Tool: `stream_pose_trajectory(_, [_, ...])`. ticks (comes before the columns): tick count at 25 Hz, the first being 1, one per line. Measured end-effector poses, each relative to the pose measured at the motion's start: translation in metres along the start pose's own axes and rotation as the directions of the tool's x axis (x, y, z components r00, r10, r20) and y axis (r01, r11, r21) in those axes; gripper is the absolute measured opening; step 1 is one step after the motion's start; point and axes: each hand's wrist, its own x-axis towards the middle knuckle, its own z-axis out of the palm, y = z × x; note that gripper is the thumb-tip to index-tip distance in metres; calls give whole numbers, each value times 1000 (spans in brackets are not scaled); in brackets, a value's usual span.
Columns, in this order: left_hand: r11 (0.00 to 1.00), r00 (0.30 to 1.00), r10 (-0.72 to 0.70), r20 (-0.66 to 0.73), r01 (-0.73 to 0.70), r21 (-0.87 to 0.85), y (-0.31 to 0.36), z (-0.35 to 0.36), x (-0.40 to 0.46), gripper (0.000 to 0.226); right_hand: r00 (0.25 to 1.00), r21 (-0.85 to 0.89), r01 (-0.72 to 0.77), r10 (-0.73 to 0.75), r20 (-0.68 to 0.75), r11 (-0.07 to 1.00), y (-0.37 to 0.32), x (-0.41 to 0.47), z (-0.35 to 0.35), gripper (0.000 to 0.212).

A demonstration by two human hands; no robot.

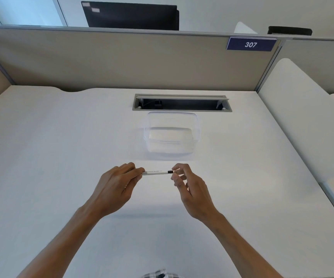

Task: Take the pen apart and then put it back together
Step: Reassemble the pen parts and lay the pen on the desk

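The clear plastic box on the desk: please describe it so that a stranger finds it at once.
On the white desk, find the grey cable slot by the partition. The clear plastic box sits just in front of it, beyond both hands. It is the only see-through thing there.

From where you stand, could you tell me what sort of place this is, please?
Most likely an office cubicle: a white desk with a cable tray slot, fabric partition panels carrying a numbered sign "307", and a monitor behind the partition.
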Motion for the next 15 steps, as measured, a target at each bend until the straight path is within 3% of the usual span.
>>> stream_pose_trajectory(8, [998,1000,-1,8,1,-62,3,0,0,27,977,-240,182,-203,-65,954,4,3,4,17])
stream_pose_trajectory(11, [999,1000,0,-9,-1,-49,5,-3,1,27,979,-174,189,-200,-47,966,1,3,5,23])
stream_pose_trajectory(15, [1000,998,24,-55,-25,-8,11,-8,2,23,995,50,99,-99,-20,994,-4,4,8,30])
